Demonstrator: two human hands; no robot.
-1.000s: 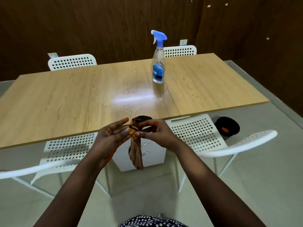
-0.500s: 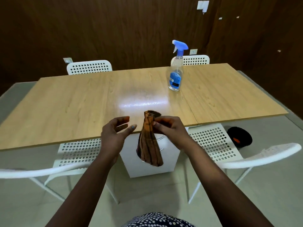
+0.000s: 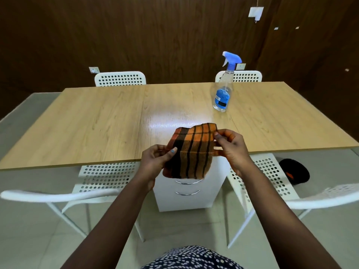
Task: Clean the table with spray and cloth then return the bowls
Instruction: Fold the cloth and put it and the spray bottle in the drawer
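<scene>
Wood-grain table (image 3: 101,121) fills the view, a glare patch at its middle. Spray bottle (image 3: 223,94) stands upright on the far right half, well apart from the hands. Orange-and-black checked cloth (image 3: 189,152) is held above the near edge: left hand (image 3: 155,160) pinches its left side, right hand (image 3: 231,146) pinches the top right corner. No bowls identifiable. Judgement: fold into a flat pad, then wipe in overlapping passes.
</scene>
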